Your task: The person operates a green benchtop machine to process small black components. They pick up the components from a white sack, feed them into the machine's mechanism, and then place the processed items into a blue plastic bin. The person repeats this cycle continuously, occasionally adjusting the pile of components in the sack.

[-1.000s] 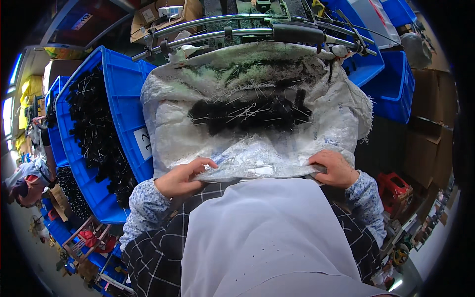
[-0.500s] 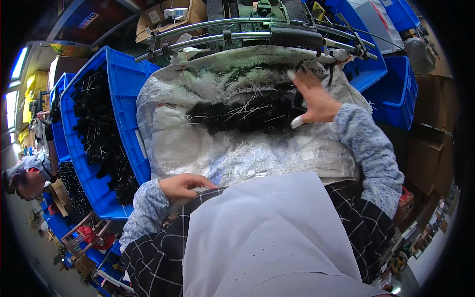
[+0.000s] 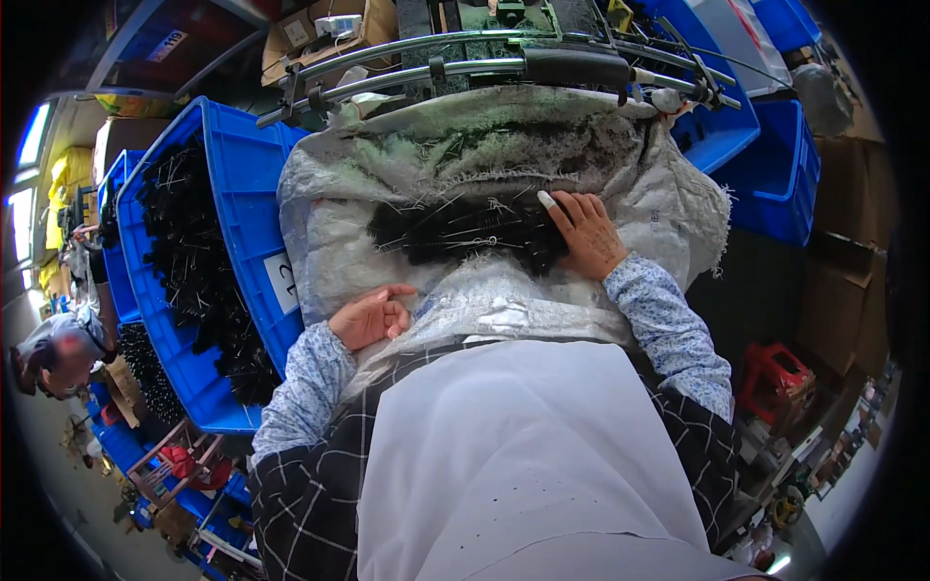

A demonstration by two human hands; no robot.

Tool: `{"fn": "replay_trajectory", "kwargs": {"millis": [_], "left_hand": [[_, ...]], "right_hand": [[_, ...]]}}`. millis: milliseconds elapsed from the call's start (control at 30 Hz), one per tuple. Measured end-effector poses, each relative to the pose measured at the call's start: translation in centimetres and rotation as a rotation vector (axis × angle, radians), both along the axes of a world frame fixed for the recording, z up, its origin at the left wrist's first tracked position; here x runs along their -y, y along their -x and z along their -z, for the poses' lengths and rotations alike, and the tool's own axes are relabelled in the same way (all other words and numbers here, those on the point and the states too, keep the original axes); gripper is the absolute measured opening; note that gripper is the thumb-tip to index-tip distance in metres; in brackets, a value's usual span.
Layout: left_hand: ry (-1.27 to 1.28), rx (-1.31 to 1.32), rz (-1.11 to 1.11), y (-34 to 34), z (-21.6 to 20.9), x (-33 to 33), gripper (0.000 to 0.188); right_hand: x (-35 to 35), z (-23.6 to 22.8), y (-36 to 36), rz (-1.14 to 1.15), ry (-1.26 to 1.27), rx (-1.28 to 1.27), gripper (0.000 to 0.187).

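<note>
A pile of black wire brushes (image 3: 455,228), with thin metal stems and looped ends, lies in the sagging white woven sack cloth (image 3: 325,232) before me. My right hand (image 3: 588,235) is closed round the pile's right end, its fingers bent over the bristles and the thumb mostly hidden. White covering wraps one of its fingertips. Nearer to me and to the left, my left hand (image 3: 371,317) hovers at the near part of the sack cloth. It holds nothing; the index finger stretches out and the others are loosely curled.
A large blue crate (image 3: 257,194) full of similar black brushes (image 3: 189,252) stands at the left. Across the far side run metal rails (image 3: 465,70) with the sack cloth fastened below. Blue bins (image 3: 775,179) and brown cartons (image 3: 848,271) stand right; a person (image 3: 68,353) is far left.
My right hand has moved nearer and left, from spread fingers to closing on the pile's end. My left hand has risen from my lap toward the cloth. The brushes are bunched closer together.
</note>
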State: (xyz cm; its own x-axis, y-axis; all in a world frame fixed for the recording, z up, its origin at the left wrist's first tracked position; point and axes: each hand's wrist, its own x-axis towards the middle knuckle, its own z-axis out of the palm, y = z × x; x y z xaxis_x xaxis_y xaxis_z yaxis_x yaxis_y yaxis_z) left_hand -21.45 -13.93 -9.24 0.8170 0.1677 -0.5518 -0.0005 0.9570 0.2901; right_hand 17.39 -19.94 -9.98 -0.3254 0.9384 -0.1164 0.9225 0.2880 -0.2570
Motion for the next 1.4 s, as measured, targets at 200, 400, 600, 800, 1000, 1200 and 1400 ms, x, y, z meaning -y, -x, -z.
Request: {"fn": "replay_trajectory", "kwargs": {"millis": [200,400,600,800,1000,1200,1400], "left_hand": [[-0.217,-0.408,0.368,-1.2,-3.2,-3.6,0.052],[-0.612,-0.675,0.041,-2.6,-0.7,-4.1,0.078],[-0.740,-0.551,-0.101,-4.1,2.0,-3.5,0.085],[-0.306,-0.039,-0.372,-3.2,2.3,-3.4,0.082],[-0.704,0.006,-0.117,-5.8,0.7,-4.1,0.095],[-1.051,-0.241,0.215,-9.9,-5.0,-5.6,0.088],[-1.401,-0.365,0.028,-13.0,-3.8,-6.4,0.068]], "right_hand": [[-0.6,0.1,0.5,-0.009,-0.001,0.107,0.081],[-0.4,1.6,1.2,-0.062,-0.012,0.162,0.075],[-1.1,0.6,1.9,0.026,0.196,-0.038,0.076],[-1.7,-0.1,1.3,0.071,0.376,-0.299,0.072],[-2.4,-2.0,0.3,0.085,0.513,-0.329,0.069],[-4.7,-6.6,-0.1,0.054,0.499,-0.435,0.065],[-5.7,-4.0,-1.6,0.219,0.301,-0.484,0.081]]}}
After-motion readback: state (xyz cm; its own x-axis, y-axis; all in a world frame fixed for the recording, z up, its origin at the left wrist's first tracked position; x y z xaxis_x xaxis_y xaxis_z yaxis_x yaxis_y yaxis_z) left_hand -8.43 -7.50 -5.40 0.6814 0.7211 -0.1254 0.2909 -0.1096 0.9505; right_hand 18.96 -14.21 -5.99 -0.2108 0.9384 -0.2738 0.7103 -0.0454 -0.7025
